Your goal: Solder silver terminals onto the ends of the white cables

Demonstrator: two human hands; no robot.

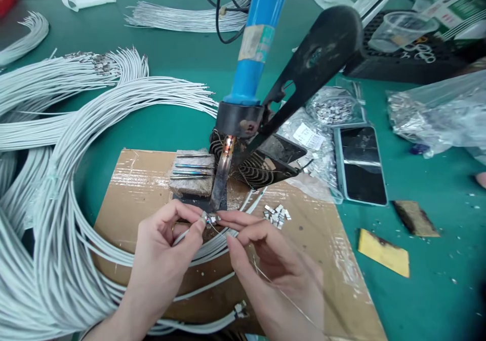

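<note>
My left hand point(161, 252) pinches the end of a white cable point(180, 237) between thumb and fingers. At that end, just under the iron's tip, sits a small metal connector point(212, 220). Thin solder wire point(290, 300) runs through my right hand point(271, 262), pinched between thumb and fingers, its end reaching the connector. My right fingertips are close beside the connector; whether they touch it I cannot tell. A blue-handled soldering iron point(250, 62) leans in a stand with a black arm point(311, 62), its tip pointing down above my fingertips.
Cardboard point(322, 250) lies under my hands, with loose metal connectors point(277, 216) on it. Bundles of white cables point(61, 179) fill the left. A block with metal rods point(192, 173) stands behind. Rightward are a phone point(362, 163), bagged parts point(334, 105) and a yellow sponge point(383, 254).
</note>
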